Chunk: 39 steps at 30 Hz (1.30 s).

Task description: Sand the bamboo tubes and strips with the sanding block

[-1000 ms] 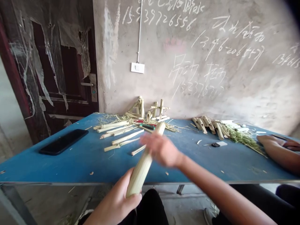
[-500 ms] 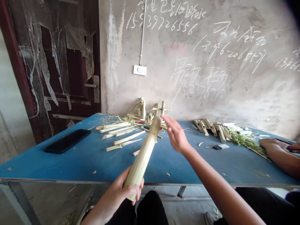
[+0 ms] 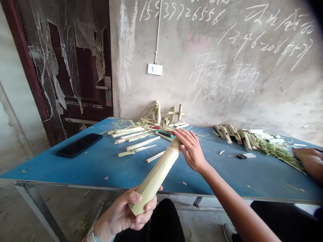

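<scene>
A thick, pale green bamboo-like stalk [image 3: 157, 176] slants up and away over the table's front edge. Around its near end my left hand [image 3: 126, 210] is closed, thumb on top and fingers beneath. My right hand [image 3: 191, 149] lies with outstretched fingers against the far end, covering its tip. Just beyond are several thin peeled sticks [image 3: 137, 144] in a loose row on the table. Behind my right fingertips, a green-and-black tool [image 3: 165, 134] shows in part.
On the blue table [image 3: 101, 171], a black phone [image 3: 80, 145] lies at left. Several cut tubes [image 3: 230, 132] and green shavings [image 3: 275, 151] lie at right, near a knife-like black-and-white object [image 3: 246, 156]. Another person's hand [image 3: 309, 159] rests at the right edge. Small stalk structures [image 3: 156, 112] stand by the wall.
My right hand has come down onto the stalk's far end, where it was beside it before. The stalk leans further right, and my left hand's grip has turned. The view has shifted slightly.
</scene>
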{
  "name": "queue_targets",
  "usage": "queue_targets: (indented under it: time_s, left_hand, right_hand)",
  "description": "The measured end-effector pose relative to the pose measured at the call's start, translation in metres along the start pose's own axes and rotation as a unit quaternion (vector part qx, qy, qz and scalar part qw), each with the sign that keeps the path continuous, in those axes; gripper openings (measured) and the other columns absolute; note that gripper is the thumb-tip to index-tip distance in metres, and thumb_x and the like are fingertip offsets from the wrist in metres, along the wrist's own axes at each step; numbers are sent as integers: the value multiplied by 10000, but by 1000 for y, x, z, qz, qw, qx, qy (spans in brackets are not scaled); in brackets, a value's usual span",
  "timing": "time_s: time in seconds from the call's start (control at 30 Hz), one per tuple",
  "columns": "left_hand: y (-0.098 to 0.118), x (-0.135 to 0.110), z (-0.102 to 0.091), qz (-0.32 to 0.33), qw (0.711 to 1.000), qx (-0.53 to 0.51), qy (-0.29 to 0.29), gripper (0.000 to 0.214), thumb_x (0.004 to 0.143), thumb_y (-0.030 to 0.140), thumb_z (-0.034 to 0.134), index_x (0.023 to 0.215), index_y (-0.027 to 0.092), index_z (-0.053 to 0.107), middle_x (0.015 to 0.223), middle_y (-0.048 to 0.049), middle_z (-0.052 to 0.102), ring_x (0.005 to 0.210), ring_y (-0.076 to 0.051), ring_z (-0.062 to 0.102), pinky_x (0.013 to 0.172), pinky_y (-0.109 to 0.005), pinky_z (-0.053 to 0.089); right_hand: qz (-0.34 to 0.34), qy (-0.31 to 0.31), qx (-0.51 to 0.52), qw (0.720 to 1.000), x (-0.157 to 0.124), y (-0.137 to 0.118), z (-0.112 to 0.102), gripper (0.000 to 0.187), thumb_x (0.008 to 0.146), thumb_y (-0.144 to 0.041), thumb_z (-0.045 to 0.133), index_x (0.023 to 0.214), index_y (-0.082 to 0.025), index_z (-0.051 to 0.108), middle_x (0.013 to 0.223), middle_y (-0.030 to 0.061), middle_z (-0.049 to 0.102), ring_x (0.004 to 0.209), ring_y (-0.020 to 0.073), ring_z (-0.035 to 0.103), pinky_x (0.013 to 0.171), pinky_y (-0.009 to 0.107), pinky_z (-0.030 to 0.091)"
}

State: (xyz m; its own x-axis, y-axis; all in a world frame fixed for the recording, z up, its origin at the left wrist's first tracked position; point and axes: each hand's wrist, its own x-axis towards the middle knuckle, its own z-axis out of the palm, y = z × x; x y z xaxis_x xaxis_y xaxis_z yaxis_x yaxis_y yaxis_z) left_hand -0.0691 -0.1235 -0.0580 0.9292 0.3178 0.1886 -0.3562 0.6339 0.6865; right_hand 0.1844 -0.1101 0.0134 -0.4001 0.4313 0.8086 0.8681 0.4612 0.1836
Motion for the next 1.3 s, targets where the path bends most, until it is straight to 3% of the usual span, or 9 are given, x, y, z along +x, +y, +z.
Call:
queue_targets:
  time_s: [0.23,0.37,0.5,0.63,0.73,0.83,0.9,1.1,1.3]
  left_hand:
    - [-3,6,-8,-41,996,-74,-3,214,747,242,589,870,67,607,689,-6,508,428,-20,433,382,-129,267]
    - [0,10,-8,-66,993,-82,-58,408,771,262,564,1124,59,547,651,13,505,369,-30,389,304,-130,216]
    - [1,15,-8,-79,991,-55,-88,405,776,285,547,1116,65,532,605,32,493,313,-33,365,279,-134,244]
    - [18,18,5,-131,965,210,-85,459,785,408,569,1127,107,511,692,-27,609,464,-140,585,380,-191,393]
    - [40,24,25,-129,840,523,62,447,756,363,616,1148,176,507,972,-79,653,839,-244,656,633,-289,502]
    - [57,38,37,-26,621,753,216,537,750,332,614,1253,209,472,1150,-110,609,1017,-315,589,841,-395,456]
    - [64,53,38,30,564,782,263,539,734,310,612,1240,178,486,1122,-139,608,1004,-349,576,847,-422,426]
    - [84,102,21,12,730,649,214,205,748,248,460,881,118,547,568,53,498,557,-144,513,584,-296,390]
    - [97,111,-4,-45,867,471,158,110,780,224,456,847,146,495,616,50,538,507,-74,470,493,-214,344]
  right_hand:
    - [-258,-115,-1,959,-25,-52,-12,440,987,-366,350,1397,-222,419,1431,6,473,1373,171,325,1147,370,217]
    - [-239,-79,-61,966,-21,-29,-18,385,979,-332,405,1338,-214,484,1315,48,574,1269,184,447,1097,383,285]
    - [-219,-42,-98,970,-7,-7,-26,291,972,-156,392,1194,-216,570,1073,24,672,1012,143,579,1029,363,356]
    - [-217,-59,-144,964,11,-7,-48,182,953,-167,441,1018,-188,610,961,18,673,853,152,580,880,316,423]
    - [-182,-120,-217,951,26,-7,-67,121,921,-160,495,950,-183,611,867,21,646,810,175,568,814,324,422]
    - [-117,-144,-279,942,40,-7,-72,99,881,-148,557,959,-182,607,828,19,617,791,194,558,769,333,414]
    - [-94,-137,-292,942,47,-7,-61,111,874,-158,573,978,-181,604,858,27,617,812,203,559,772,340,408]
    - [-169,-169,-174,955,51,17,9,120,935,-247,502,924,-176,599,864,31,631,800,172,555,774,314,421]
    - [-71,-55,-187,978,38,71,44,145,910,-194,535,1024,-148,613,928,78,660,904,207,580,883,371,419]
